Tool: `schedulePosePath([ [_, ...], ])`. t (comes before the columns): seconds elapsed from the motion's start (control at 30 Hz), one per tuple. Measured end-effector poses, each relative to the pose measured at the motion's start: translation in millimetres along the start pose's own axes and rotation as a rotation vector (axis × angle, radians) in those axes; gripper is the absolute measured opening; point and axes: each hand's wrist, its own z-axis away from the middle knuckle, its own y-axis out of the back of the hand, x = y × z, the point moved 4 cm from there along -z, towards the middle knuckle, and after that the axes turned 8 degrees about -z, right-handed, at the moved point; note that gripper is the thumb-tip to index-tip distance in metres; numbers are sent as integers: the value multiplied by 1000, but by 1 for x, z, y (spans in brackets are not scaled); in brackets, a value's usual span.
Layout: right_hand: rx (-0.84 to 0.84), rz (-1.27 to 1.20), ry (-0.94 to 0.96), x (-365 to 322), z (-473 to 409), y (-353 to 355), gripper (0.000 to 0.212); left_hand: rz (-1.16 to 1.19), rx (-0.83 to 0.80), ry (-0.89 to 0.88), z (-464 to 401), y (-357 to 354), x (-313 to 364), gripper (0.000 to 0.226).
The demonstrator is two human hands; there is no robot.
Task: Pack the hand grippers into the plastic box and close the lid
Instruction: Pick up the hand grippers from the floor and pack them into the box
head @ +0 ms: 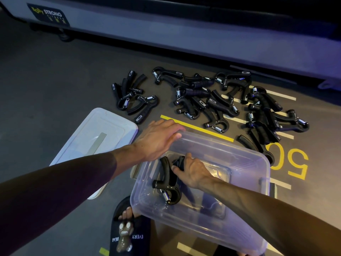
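Inside the clear plastic box (245, 183) on the floor, a black sprung hand gripper (168, 182) is pinched by the right hand (193, 172), its long axis running toward the person. The box's far left corner is steadied by the left hand (156, 139), fingers flat. The white lid (96, 137) lies left; loose hand grippers (212, 100) lie beyond.

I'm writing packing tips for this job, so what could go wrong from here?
1. The box holds only a gripper or two; most of the pile lies on the floor beyond it. Dropped in loosely, their hooked handles and springs could tangle and stack too high for the lid to shut.
2. The left hand only rests on the box's rim, and the box looks tilted, so it may slide or tip as the right hand places grippers.
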Motion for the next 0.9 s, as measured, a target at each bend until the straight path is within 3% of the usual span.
schedulePosePath([
  [0.13, 10, -75, -21, 0, 2, 1, 56, -1, 1, 0, 0, 0, 0, 42],
  [0.27, 13, -130, -105, 4, 0, -2, 66, 5, 1, 6, 0, 2, 2, 42],
  [0.4, 13, -205, -152, 7, -3, -6, 57, 4, 5, 6, 1, 2, 2, 40],
  [0.63, -52, -90, -122, 8, 5, 12, 78, 5, 11, 2, 1, 2, 2, 40],
  [0.8, 56, -98, 241, -8, 33, 78, 22, 75, 46, -23, 2, 3, 2, 42],
  [0.9, 62, -408, 279, -9, 49, 125, 17, 139, 97, -50, -1, 3, 2, 35],
])
